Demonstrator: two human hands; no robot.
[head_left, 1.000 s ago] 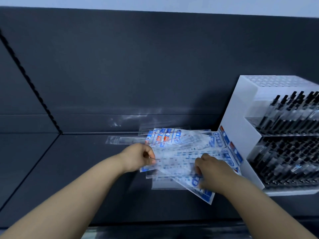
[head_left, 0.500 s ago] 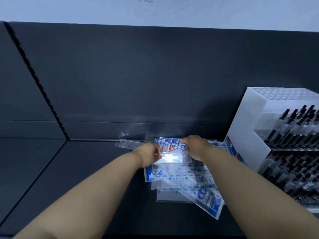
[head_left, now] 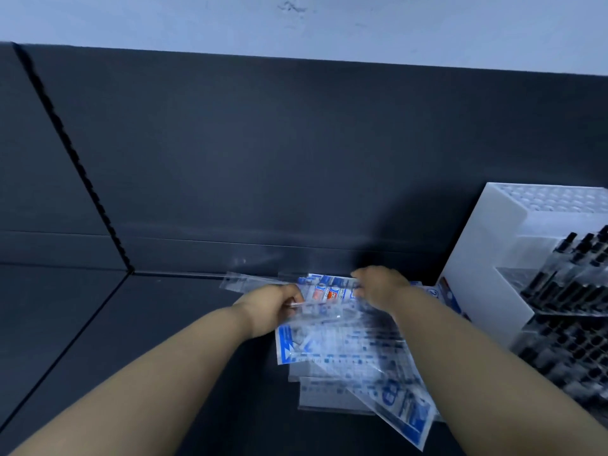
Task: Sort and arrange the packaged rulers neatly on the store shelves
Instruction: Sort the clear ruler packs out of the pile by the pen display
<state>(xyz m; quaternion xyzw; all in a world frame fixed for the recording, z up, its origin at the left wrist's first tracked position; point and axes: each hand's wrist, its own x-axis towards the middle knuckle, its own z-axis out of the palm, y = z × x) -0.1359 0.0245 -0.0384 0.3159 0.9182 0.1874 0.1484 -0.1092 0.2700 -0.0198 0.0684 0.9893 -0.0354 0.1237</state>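
Rulers: a messy pile of clear ruler packs (head_left: pixel 345 352) on the dark shelf (head_left: pixel 158 330), just beside the white pen rack (head_left: pixel 470 274).
Writing: blue print and a red patch, too blurry to read.
Left hand (head_left: pixel 273 307): fingers grip a clear pack's edge.
Right hand (head_left: pixel 381 287): on the far packs; I cannot tell if its fingers grip.
Pen rack: cut off at the right.

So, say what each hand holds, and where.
Left hand: a clear packet, by its left edge. Right hand: far end of the ruler pile.
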